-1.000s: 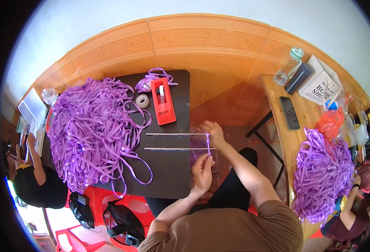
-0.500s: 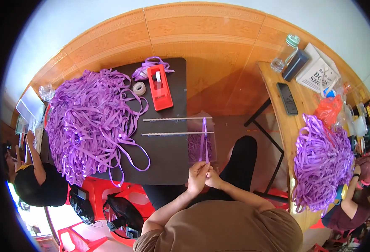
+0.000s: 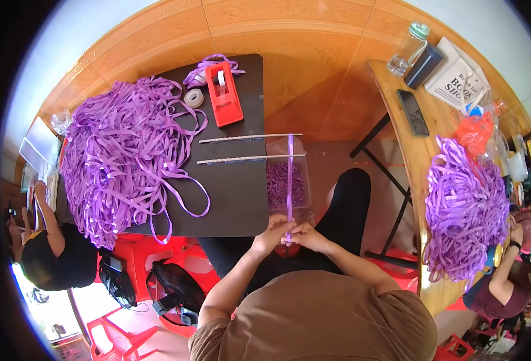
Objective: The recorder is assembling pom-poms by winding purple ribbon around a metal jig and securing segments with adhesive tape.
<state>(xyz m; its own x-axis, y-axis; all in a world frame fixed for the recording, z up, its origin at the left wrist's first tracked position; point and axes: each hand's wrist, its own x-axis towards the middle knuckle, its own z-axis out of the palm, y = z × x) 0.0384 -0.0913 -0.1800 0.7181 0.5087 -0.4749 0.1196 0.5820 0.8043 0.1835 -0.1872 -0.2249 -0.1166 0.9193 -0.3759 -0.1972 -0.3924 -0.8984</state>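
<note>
My left hand (image 3: 273,232) and my right hand (image 3: 306,236) meet close to my body, both pinching the near end of a purple ribbon strip (image 3: 289,180). The strip runs straight away from me, over two thin sticks (image 3: 250,148) that lie across the right edge of the black table (image 3: 229,198). Under the strip stands a clear box (image 3: 285,183) with small purple ribbon pieces inside. A large heap of purple ribbon (image 3: 121,150) covers the left half of the table.
A red tape dispenser (image 3: 224,94) and a tape roll (image 3: 194,98) sit at the table's far end. A wooden table (image 3: 411,150) on the right carries another purple ribbon heap (image 3: 464,207), a phone, a bottle and a bag. People sit at both sides. Red stools stand below.
My hands left the sticks on the table and drew back toward my body, pulling the ribbon strip taut over both sticks. The view shifted slightly downward.
</note>
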